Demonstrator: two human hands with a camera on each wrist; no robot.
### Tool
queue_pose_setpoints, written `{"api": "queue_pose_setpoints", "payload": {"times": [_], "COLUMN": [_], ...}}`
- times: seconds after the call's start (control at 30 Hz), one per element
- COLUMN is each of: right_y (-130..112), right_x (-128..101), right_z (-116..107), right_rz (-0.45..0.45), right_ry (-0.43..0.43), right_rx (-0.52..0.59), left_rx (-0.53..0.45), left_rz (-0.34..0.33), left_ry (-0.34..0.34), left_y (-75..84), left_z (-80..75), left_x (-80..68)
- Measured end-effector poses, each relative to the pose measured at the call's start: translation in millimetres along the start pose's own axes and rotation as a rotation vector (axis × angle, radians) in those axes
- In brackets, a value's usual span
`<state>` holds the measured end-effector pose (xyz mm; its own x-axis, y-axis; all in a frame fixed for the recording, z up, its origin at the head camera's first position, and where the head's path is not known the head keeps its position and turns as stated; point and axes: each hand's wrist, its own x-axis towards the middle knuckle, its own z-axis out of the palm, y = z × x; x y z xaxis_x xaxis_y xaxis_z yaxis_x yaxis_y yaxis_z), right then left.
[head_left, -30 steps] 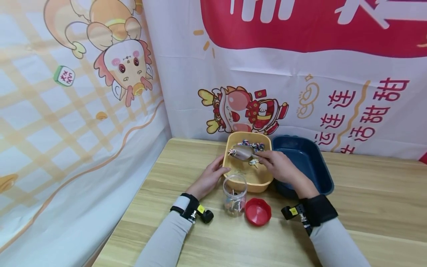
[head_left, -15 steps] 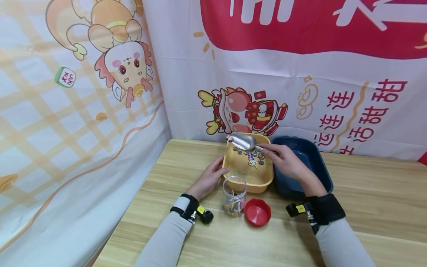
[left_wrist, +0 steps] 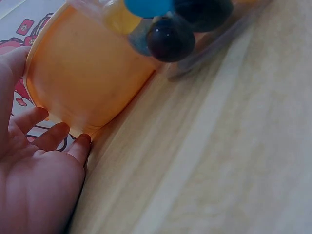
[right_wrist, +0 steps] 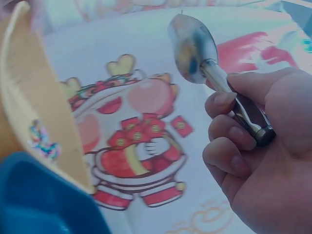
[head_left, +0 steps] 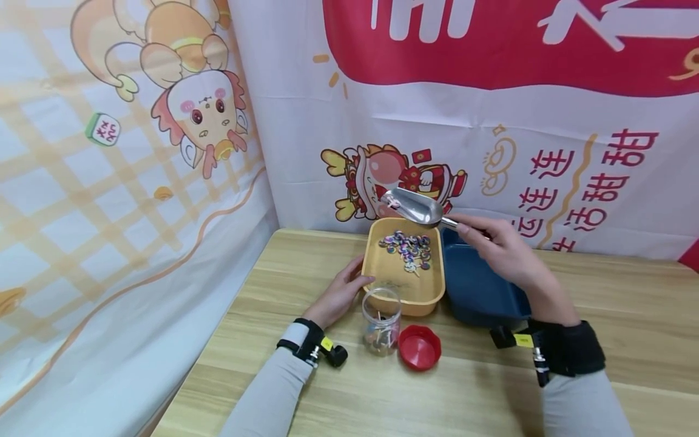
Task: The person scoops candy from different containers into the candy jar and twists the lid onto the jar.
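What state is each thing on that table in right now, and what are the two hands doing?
Metal scoop: lifted above the yellow tray, tilted.
Right hand: grips the scoop's handle.
Left hand: fingers straight, resting against the tray's side.
Yellow tray: on the table, colourful candies heaped at its far end.
Jar: upright, lid off, some lollipops inside.
Red lid: lying beside the jar.
Blue tray: beside the yellow one, nothing seen inside.

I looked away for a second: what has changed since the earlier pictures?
The right hand has lifted the metal scoop up out of the yellow tray. The left hand still rests against the tray's side; jar and red lid stayed put.
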<state>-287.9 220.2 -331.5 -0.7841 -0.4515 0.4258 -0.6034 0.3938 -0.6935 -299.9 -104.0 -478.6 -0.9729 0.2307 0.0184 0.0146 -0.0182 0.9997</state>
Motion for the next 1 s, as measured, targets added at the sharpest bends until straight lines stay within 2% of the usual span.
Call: {"api": "queue_pose_setpoints", "payload": {"times": [0.4,0.6,0.73,0.83,1.0], "right_y": [-29.9,-39.7,-46.7,-52.2,-61.5], "right_x": [-21.9,-35.7,-40.3,-40.3,-38.0], "right_z": [-35.6,-48.2,-50.2,-47.3,-37.8], "right_rz": [-0.084,-0.091,-0.107,-0.124,-0.11], "right_ry": [-0.047,-0.091,-0.14,-0.208,-0.284], "right_rx": [-0.073,-0.128,-0.12,-0.106,-0.149], "left_rx": [0.019,0.02,0.001,-0.005,-0.012], "left_rz": [0.021,0.028,0.023,0.018,0.02], "left_ry": [-0.028,-0.041,-0.038,-0.033,-0.034], "left_y": [0.5,2.4,1.8,0.5,-0.7], "left_z": [-1.3,-1.0,-0.1,0.3,-0.4], "left_x": [-1.8,-0.5,0.3,0.7,2.7]}}
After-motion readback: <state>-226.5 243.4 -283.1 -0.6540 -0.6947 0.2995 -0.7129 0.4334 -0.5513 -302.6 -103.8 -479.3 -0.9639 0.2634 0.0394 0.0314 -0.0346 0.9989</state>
